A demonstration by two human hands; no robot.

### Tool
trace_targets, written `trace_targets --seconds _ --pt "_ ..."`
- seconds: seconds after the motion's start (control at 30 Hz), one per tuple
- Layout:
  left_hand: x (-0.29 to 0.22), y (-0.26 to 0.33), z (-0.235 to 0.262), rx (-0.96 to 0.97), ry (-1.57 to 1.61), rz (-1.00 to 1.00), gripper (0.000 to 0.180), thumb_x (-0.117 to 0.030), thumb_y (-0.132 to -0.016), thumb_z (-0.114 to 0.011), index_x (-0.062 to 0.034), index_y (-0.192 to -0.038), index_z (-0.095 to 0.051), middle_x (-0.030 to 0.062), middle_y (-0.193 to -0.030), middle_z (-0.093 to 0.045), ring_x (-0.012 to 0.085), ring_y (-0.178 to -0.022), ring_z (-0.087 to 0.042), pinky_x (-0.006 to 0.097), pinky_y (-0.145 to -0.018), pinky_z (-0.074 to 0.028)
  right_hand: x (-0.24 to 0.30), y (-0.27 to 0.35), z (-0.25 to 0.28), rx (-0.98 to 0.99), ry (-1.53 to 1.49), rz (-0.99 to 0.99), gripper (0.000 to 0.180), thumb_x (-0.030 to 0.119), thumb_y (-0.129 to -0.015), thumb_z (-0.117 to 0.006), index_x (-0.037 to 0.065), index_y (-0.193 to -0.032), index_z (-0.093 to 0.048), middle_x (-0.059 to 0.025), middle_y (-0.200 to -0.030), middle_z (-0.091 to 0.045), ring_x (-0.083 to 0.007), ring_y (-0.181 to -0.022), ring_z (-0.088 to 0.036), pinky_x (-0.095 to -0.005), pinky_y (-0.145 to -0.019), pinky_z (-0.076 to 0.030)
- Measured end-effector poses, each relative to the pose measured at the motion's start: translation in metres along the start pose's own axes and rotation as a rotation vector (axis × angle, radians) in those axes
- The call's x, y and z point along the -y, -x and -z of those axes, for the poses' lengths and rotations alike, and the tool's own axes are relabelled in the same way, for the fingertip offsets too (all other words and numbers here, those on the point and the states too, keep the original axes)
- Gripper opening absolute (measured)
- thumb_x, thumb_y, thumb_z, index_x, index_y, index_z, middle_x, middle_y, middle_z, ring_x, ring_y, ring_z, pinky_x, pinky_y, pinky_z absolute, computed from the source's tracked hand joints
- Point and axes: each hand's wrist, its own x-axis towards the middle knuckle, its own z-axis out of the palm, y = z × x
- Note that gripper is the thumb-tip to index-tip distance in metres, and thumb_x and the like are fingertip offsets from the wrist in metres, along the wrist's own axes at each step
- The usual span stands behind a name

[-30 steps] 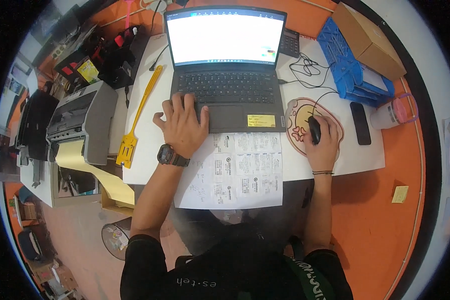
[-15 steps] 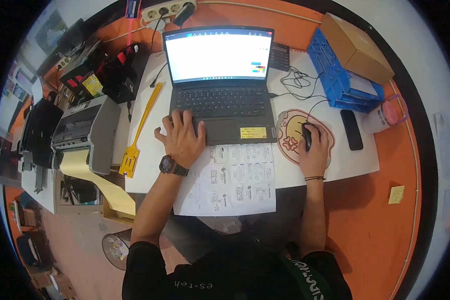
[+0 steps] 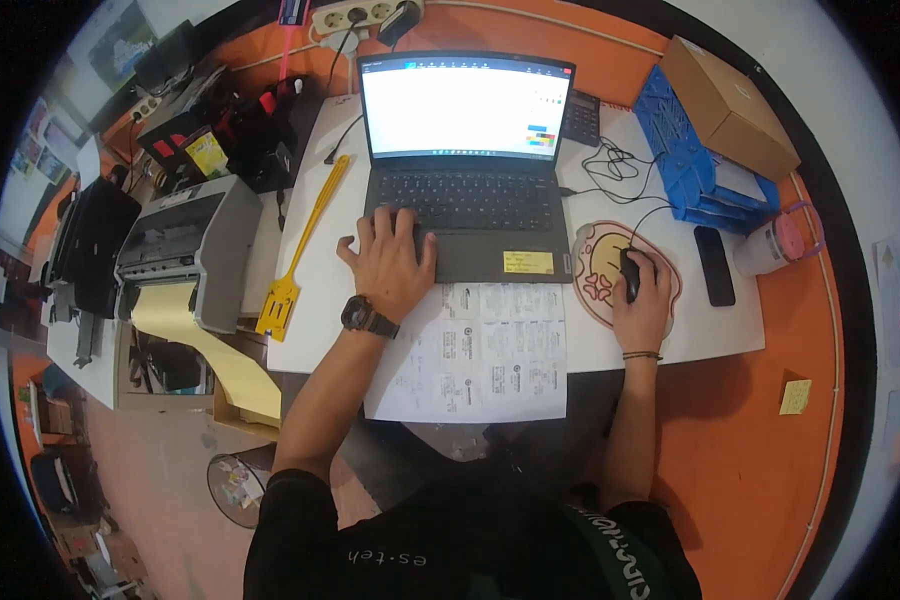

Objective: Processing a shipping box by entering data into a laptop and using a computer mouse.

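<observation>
An unfolded laptop stands on the white desk, its screen lit mostly white. My left hand rests with fingers spread over the left end of its keyboard and palm rest. A dark watch is on that wrist. My right hand is curled over a black computer mouse, on a round cartoon mouse pad. A yellow sticky note is stuck to the palm rest. Printed sheets of paper stick out from under the laptop's front edge and overhang the desk.
Left of the laptop lies a yellow long-handled plastic tool; beyond it, a grey printer trails yellow paper. On the right are a phone, a pink-lidded tumbler, blue trays and a cardboard box. A waste basket stands on the floor.
The whole scene has shifted slightly to the right in the picture. Both hands keep their places, the left on the laptop, the right on the mouse.
</observation>
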Motion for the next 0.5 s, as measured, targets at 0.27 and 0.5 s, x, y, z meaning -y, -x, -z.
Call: trace_targets --seconds 0.27,0.5 --pt "0.009 -0.010 0.011 0.011 0.026 0.070 0.024 -0.034 -0.108 -0.070 -0.0179 -0.124 -0.079 0.0055 -0.138 -0.070 0.0283 -0.136 -0.063 0.071 -0.122 -0.034 -0.005 0.004 -0.005 -0.016 0.032 0.026 0.053 0.004 -0.095 -0.078 0.007 -0.147 -0.066 -0.0222 -0.150 -0.061 -0.0454 -0.140 -0.060 -0.0524 -0.119 -0.050" --pt "0.016 -0.009 0.004 -0.056 0.032 0.024 0.021 -0.030 -0.105 -0.070 -0.0161 -0.119 -0.077 0.0054 -0.127 -0.070 0.0275 -0.127 -0.065 0.071 -0.117 -0.035 0.006 0.003 0.000 -0.039 0.028 0.008 0.059 0.004 -0.093 -0.078 0.009 -0.150 -0.064 -0.0208 -0.149 -0.062 -0.0452 -0.138 -0.061 -0.0525 -0.118 -0.051"
